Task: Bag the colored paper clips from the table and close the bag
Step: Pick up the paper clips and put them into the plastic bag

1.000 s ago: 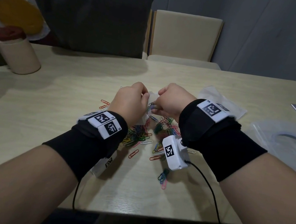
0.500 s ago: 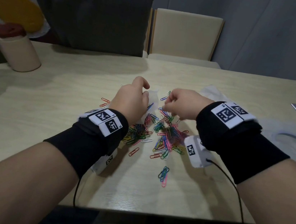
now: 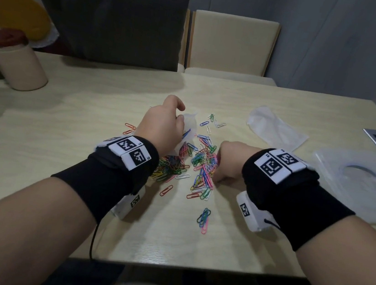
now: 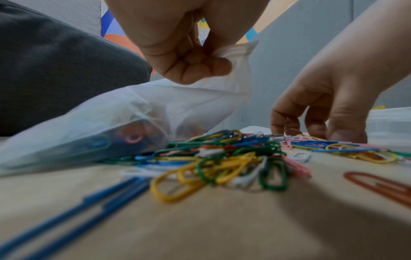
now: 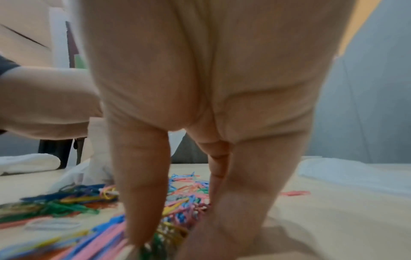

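Head view: left hand (image 3: 163, 124) raised over beige wood-grain table (image 3: 86, 143), pinching rim of small translucent plastic bag (image 3: 187, 130); bag hangs down toward heap of coloured wire paper clips (image 3: 193, 164). Right hand (image 3: 229, 164) down at right edge of heap, fingertips among clips. Second translucent bag (image 3: 277, 130) lying flat further right, apart from heap. Beige cup w/ dark red lid (image 3: 15, 62) far left. Few stray clips near table's front edge.

Left wrist view: left hand (image 4: 184, 44) fingers curled, thumb + fingers clamped on bag (image 4: 115, 123) mouth; bag bottom resting on table, some clips blurred inside. Clips (image 4: 222, 161) piled just beside bag. Right hand (image 4: 329, 98) fingers bent down, tips touching clips.

Right wrist view: right hand (image 5: 200, 96) thumb + fingers converging on clips (image 5: 173, 219); blurred, cannot tell if any clip actually pinched.
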`<action>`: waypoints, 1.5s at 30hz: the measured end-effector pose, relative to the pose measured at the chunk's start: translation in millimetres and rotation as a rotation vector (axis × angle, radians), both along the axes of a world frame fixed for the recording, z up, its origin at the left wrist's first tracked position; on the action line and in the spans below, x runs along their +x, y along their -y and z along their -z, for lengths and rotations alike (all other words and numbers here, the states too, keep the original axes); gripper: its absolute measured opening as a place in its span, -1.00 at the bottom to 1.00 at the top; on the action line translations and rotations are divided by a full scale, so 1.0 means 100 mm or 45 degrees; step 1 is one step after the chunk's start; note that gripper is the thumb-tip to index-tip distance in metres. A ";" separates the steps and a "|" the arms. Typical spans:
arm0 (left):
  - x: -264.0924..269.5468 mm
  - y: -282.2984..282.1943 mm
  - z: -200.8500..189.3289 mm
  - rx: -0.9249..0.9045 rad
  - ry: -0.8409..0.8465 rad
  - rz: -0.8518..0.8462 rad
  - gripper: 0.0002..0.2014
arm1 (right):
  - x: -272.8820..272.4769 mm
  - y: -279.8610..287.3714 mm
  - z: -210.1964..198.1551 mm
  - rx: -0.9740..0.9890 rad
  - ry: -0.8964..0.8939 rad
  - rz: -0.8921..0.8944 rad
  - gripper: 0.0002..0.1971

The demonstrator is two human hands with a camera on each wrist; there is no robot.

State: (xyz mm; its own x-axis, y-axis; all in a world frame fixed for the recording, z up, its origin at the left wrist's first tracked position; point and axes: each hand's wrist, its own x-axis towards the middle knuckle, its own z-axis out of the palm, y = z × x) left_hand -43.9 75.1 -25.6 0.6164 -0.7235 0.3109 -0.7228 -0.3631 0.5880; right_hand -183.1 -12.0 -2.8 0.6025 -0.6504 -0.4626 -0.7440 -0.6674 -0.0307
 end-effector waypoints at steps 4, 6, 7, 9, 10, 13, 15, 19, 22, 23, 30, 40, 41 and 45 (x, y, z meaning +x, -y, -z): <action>0.00 0.00 -0.01 0.008 -0.004 -0.015 -0.79 | 0.07 -0.02 0.01 0.031 0.089 -0.008 -0.18; 0.00 0.00 0.00 0.004 -0.002 -0.016 -0.80 | 0.10 -0.07 0.06 0.019 0.068 -0.055 0.04; -0.01 0.00 0.00 0.002 -0.003 -0.013 -0.80 | 0.12 -0.09 0.09 0.007 0.060 -0.089 0.00; 0.00 0.00 0.00 0.002 -0.008 -0.012 -0.80 | 0.17 -0.11 0.13 -0.019 0.070 -0.139 -0.21; 0.00 -0.01 0.00 0.004 -0.011 -0.015 -0.79 | 0.18 -0.11 0.13 -0.038 0.074 -0.162 -0.33; 0.00 -0.01 0.00 0.001 -0.007 -0.012 -0.79 | 0.17 -0.09 0.11 -0.130 0.081 -0.264 -0.57; 0.00 -0.01 0.01 -0.004 -0.007 -0.009 -0.79 | 0.18 -0.06 0.12 -0.179 0.108 -0.302 -0.70; 0.00 0.00 0.00 0.001 -0.014 -0.009 -0.79 | 0.19 0.02 0.18 -0.162 0.123 -0.233 -0.77; 0.01 -0.01 0.01 0.005 -0.014 -0.011 -0.79 | 0.17 0.09 0.18 -0.071 0.249 -0.056 -0.79; 0.01 -0.01 0.01 0.003 -0.015 -0.011 -0.79 | 0.16 0.11 0.17 -0.031 0.300 0.001 -0.78; 0.00 0.00 0.01 -0.004 -0.011 -0.004 -0.79 | 0.16 0.17 -0.01 0.600 0.997 0.507 -0.75; -0.01 0.00 0.00 -0.009 -0.025 -0.001 -0.78 | 0.48 0.06 -0.14 0.669 1.222 0.585 -0.76; -0.01 0.00 0.00 -0.011 -0.024 0.001 -0.78 | 0.51 0.06 -0.13 0.626 1.196 0.576 -0.77; 0.00 0.00 0.00 -0.018 -0.061 -0.004 -0.78 | 0.56 0.08 -0.12 0.495 1.071 0.469 -0.86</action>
